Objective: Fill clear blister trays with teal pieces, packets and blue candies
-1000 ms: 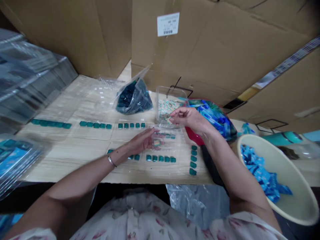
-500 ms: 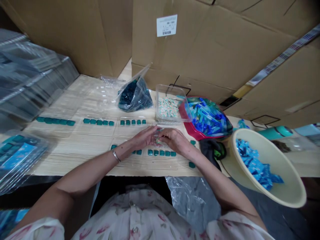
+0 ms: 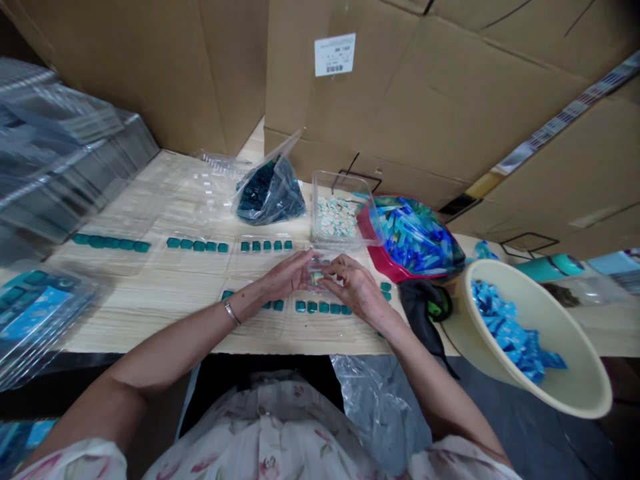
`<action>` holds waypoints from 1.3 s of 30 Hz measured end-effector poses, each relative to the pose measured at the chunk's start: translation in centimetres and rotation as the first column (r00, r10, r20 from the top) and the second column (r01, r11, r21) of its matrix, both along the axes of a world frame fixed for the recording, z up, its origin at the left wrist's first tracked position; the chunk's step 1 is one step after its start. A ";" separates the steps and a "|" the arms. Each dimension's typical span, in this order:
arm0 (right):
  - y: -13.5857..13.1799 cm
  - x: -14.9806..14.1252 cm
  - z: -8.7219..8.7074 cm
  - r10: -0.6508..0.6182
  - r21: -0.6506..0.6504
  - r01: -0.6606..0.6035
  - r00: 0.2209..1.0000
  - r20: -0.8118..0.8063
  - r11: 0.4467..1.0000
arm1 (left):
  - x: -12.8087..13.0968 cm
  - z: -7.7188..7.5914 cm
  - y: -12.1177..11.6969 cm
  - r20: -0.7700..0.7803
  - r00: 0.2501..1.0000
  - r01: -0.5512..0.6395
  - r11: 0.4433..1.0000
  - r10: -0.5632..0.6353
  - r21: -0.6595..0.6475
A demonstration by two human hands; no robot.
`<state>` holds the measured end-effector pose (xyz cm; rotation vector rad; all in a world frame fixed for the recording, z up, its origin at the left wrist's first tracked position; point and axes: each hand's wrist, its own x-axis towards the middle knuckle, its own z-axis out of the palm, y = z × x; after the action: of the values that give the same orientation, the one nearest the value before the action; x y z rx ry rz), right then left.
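My left hand (image 3: 289, 277) and my right hand (image 3: 353, 287) meet low over the wooden table (image 3: 150, 313). Between their fingertips is a small pale tile with green marks (image 3: 317, 279), partly hidden by my fingers. Beneath them lies a transparent plastic blister tray (image 3: 260, 280). Rows of small teal square pieces (image 3: 323, 307) sit in such trays, one row just below my hands. Behind my right hand stands a transparent box of pale mosaic pieces (image 3: 337, 217). A metal bracelet (image 3: 231, 311) circles my left wrist.
A plastic bag of dark teal pieces (image 3: 270, 197) lies behind the rows. To the right are a red tray of blue packets (image 3: 410, 240), a black cloth (image 3: 425, 307) and a cream basin of blue pieces (image 3: 520, 333). Stacked plastic trays (image 3: 65, 147) rise at left; cardboard boxes (image 3: 400, 100) stand behind.
My right hand has come down and left from beside the transparent box to join my left hand. Both hands now close together around the small tile, and the red tray shows fully.
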<state>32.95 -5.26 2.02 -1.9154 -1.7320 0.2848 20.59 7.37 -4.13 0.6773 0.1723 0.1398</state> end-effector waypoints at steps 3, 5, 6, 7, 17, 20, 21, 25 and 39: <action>-0.1 -0.2 -0.2 0.047 0.013 -0.047 0.999 0.016 0.999 | 0.1 0.0 0.0 0.013 1.000 0.006 1.000 -0.006 0.012; -0.2 -0.3 -0.3 0.056 0.023 -0.057 0.998 0.034 0.998 | 0.0 0.1 0.0 0.019 1.000 0.003 1.000 -0.004 0.015; -0.2 -0.3 -0.3 0.049 0.027 -0.050 0.998 0.048 0.998 | 0.0 0.1 -0.1 0.020 1.000 0.001 1.000 -0.001 0.017; -0.2 -0.4 -0.2 0.037 0.030 -0.039 0.997 0.061 0.999 | 0.0 0.2 -0.1 0.017 1.000 -0.002 1.000 0.001 0.022; -0.1 -1.1 -0.7 -0.120 0.081 0.114 0.990 0.071 0.990 | -0.1 0.2 -0.2 0.011 0.999 -0.035 0.998 0.034 0.052; 0.0 -1.3 -0.9 -0.120 0.090 0.114 0.991 0.064 0.989 | -0.1 0.2 -0.2 0.012 1.000 -0.027 0.998 0.026 0.052; 0.0 -1.4 -0.9 -0.114 0.090 0.108 0.991 0.065 0.990 | -0.1 0.2 -0.2 0.013 1.000 -0.027 0.998 0.026 0.052; -0.2 -1.3 -0.5 -0.093 0.089 0.087 0.993 0.068 0.992 | -0.1 0.3 -0.2 0.015 1.000 -0.027 0.998 0.026 0.050; -0.9 -1.9 -0.6 -0.091 0.101 0.072 0.974 0.206 0.992 | -0.1 0.1 0.0 0.029 0.999 -0.018 0.999 0.018 0.026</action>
<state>31.09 -6.11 1.43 -2.0021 -1.7596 -0.0302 20.49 7.32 -4.04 0.6996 0.1490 0.1693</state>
